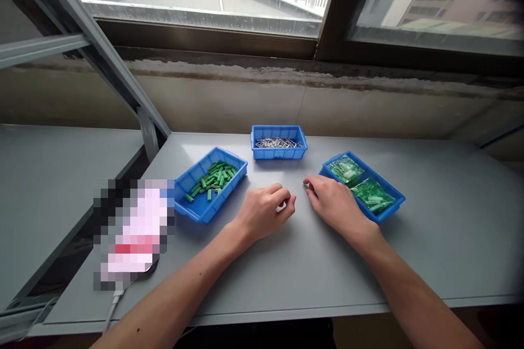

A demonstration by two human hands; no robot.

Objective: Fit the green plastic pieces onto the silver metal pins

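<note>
My left hand [266, 210] is over the middle of the table, its fingers curled and the thumb meeting a fingertip. Whether anything small sits in that pinch is hidden. To its left, a blue tray [200, 212] holds many small green pieces [216, 177]. My right hand [333, 199] is loosely bent with its fingertips apart, and no object shows in it. It is beside a second blue tray [382, 211], overlapping its near left side in view. In that tray lie two clear bags, one with pale green contents [346, 168] and a greener one [373, 195].
A third blue tray [280, 155] with thin metal pieces [276, 143] stands at the back of the grey table [311, 278]. On the left are a blurred-out item [137, 229] and a white cable [114, 300]. A grey metal frame [110, 60] slants up beside the window.
</note>
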